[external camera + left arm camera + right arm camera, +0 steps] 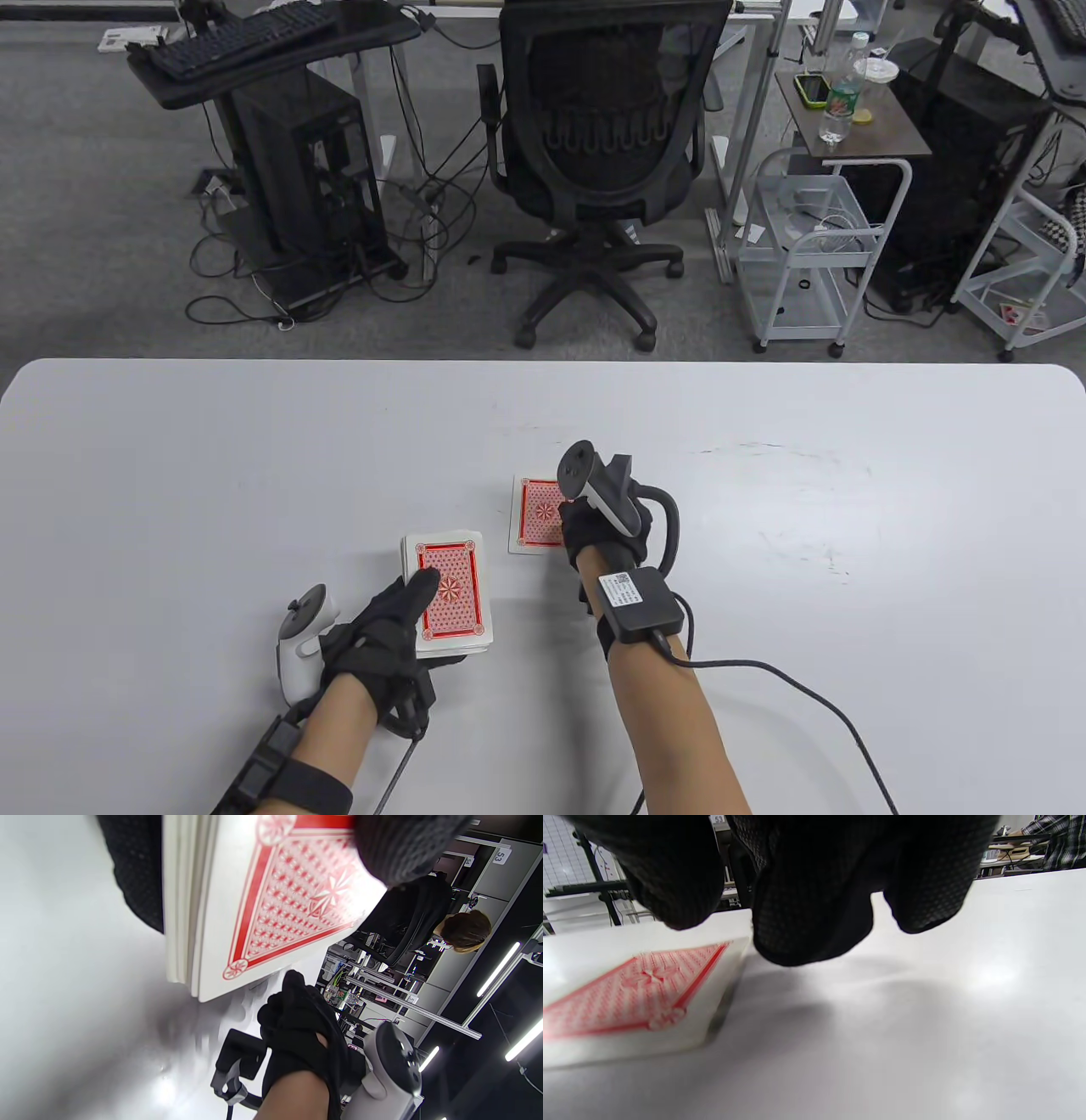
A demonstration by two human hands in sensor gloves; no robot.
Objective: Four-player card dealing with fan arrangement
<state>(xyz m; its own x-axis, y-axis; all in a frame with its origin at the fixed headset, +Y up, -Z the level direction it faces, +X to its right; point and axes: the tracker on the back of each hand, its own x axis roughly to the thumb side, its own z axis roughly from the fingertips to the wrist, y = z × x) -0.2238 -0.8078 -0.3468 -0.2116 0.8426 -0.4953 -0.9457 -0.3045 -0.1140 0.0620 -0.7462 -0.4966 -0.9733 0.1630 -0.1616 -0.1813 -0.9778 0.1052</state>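
Gloved and wired, my left hand [386, 632] grips the deck [447, 606] at the near left of the white table [254, 441], thumb laid across the red back of the top card while the fingers curl beneath. My right hand [604, 533] sits just to the right of it, over the edge of a single dealt card [534, 514] lying face down near the table's middle; the table view hides the fingers behind the tracker, and the right wrist view shows only their tips hanging just beside the card, so I cannot tell whether they pinch it or merely rest there. By my count: one deck, one loose card, two hands, with no other dealt piles in view, which suggests the four-way deal has barely begun. I judge the cards light, thin and slick, stiff enough to slide whole yet easily bent, and prone to slipping off in twos. Best hold, I reckon, is a thumb push off the top, then a pinch at a short edge or corner; flat on the smooth table a card may need sliding before it lifts
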